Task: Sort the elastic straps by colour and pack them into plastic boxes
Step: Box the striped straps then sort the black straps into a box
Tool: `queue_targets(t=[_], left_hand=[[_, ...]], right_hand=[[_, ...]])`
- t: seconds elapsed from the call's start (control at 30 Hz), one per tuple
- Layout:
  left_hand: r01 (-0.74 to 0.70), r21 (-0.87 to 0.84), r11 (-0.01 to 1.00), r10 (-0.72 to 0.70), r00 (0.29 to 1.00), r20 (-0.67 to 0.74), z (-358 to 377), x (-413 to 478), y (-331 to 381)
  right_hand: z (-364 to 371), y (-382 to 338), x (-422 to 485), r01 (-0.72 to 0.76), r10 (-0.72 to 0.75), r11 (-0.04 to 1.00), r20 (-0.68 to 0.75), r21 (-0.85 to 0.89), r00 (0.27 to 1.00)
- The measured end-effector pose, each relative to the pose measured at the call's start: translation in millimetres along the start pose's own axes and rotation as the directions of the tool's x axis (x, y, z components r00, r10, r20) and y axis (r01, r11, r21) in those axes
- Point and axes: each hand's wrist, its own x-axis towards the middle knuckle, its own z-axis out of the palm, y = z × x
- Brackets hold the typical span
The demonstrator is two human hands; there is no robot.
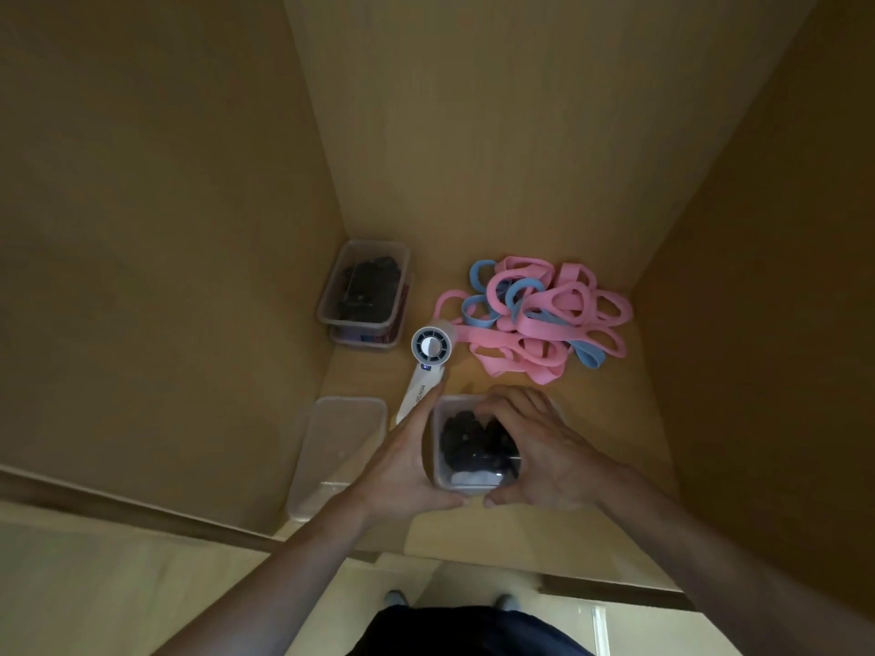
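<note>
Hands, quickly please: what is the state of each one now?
Left hand: open, straight fingers pressing the plastic box of black straps.
Right hand: curled round that box.

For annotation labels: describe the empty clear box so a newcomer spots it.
On the wooden compartment floor, look at the front-left corner, left of the white handheld fan. The clear box there shows nothing inside; the held box and the rear box both hold dark straps.

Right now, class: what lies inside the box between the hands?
Dark straps fill the box, something pale at its near end. The right hand covers its far corner; lower layers are hidden.
</note>
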Motion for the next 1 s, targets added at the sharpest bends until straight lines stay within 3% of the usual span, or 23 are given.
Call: queue_targets(t=[0.3, 0.6, 0.9, 1.0], left_hand=[[0.074, -0.075, 0.994, -0.074, 0.997, -0.003, 2.0, 1.4, 2.1], [0.047, -0.151, 0.987, -0.053, 0.998, -0.033, 1.5, 3.7, 11.6], [0.007, 0.006, 1.000, -0.007, 0.999, 0.053, -6.7, 1.8, 25.5], [0.055, -0.149, 0.987, -0.051, 0.998, 0.027, -14.4, -7.5, 36.0]], right_hand=[[-2.5, 3.1, -2.0, -0.003, 0.004, 0.999, -0.020, 0.045, 1.000], [-16.4, -4.5, -6.5, 0.010, 0.002, 0.988, -0.079, 0.154, 0.997], [-30.6, -4.5, -5.3, 0.014, -0.001, 0.996, -0.143, 0.092, 0.990], [-35.5, -6.3, -7.9, 0.004, 0.005, 0.998, -0.151, 0.055, 0.989]])
